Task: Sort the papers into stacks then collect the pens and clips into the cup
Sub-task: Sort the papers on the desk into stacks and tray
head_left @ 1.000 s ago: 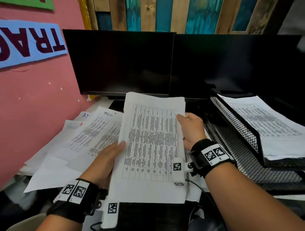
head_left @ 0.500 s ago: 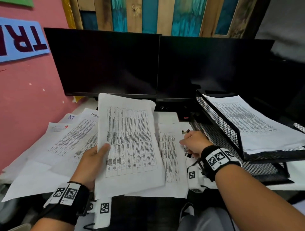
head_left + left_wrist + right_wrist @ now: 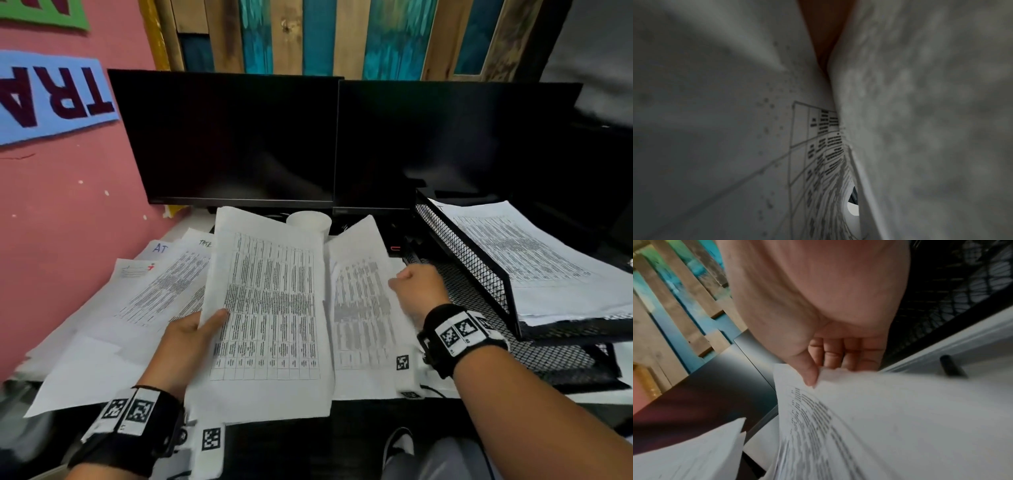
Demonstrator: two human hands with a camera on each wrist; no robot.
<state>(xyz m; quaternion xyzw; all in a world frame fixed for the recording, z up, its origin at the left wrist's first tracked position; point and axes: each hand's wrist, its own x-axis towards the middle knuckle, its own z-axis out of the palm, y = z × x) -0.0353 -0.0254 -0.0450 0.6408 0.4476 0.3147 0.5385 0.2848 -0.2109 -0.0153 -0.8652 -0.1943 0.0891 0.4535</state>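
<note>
My left hand point(image 3: 191, 339) grips a stack of printed table sheets point(image 3: 270, 308) by its left edge, thumb on top, holding it above the desk. To its right, my right hand point(image 3: 416, 287) pinches the right edge of another printed sheet point(image 3: 363, 308) between thumb and fingers; in the right wrist view the thumb point(image 3: 807, 374) presses on that sheet point(image 3: 890, 418), which curves upward. A white cup point(image 3: 310, 222) stands behind the papers, below the monitors. A black pen point(image 3: 950, 368) lies on paper near the mesh tray. The left wrist view is filled with paper point(image 3: 735, 129).
More loose sheets point(image 3: 137, 301) spread over the desk at the left, against the pink wall. A black mesh tray point(image 3: 486, 284) at the right holds a pile of printed sheets point(image 3: 534, 253) on its upper tier. Two dark monitors point(image 3: 335, 144) stand along the back.
My right hand let go of the stack, moved right and down, and took hold of a separate sheet, lifting its edge. The left hand keeps the stack, tilted slightly left.
</note>
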